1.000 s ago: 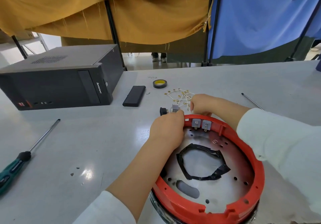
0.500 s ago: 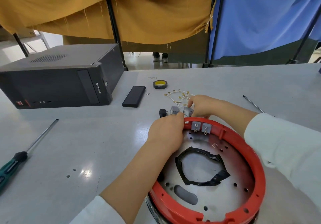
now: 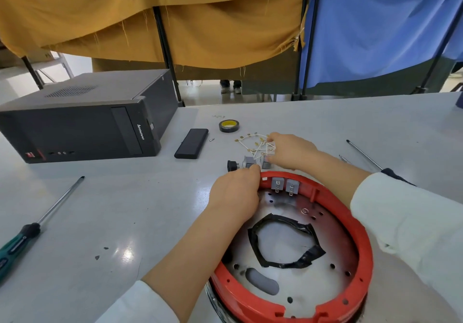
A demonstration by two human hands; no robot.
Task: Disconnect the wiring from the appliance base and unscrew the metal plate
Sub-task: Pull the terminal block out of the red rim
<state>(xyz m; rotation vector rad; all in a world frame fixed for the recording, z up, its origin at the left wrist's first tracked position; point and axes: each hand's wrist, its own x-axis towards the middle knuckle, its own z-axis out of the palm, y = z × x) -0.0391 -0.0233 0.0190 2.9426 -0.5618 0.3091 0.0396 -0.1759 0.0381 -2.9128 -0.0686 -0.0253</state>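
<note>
Seemingly to keep freed parts out of the way, the head view shows the right hand (image 3: 290, 151) at one o'clock from the red appliance base (image 3: 355, 242), fingers pinched on a small grey switch block (image 3: 265, 162) beside the loose white wiring (image 3: 255, 145). At the base's eleven o'clock rim, the left hand (image 3: 234, 195) is curled, bracing it; contents untellable. Inside lies the metal plate (image 3: 325, 280), unscrewing not begun.

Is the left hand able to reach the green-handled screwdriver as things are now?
Probably yes. The left hand rests on the red base rim, and only bare table lies between it and the screwdriver.
</note>
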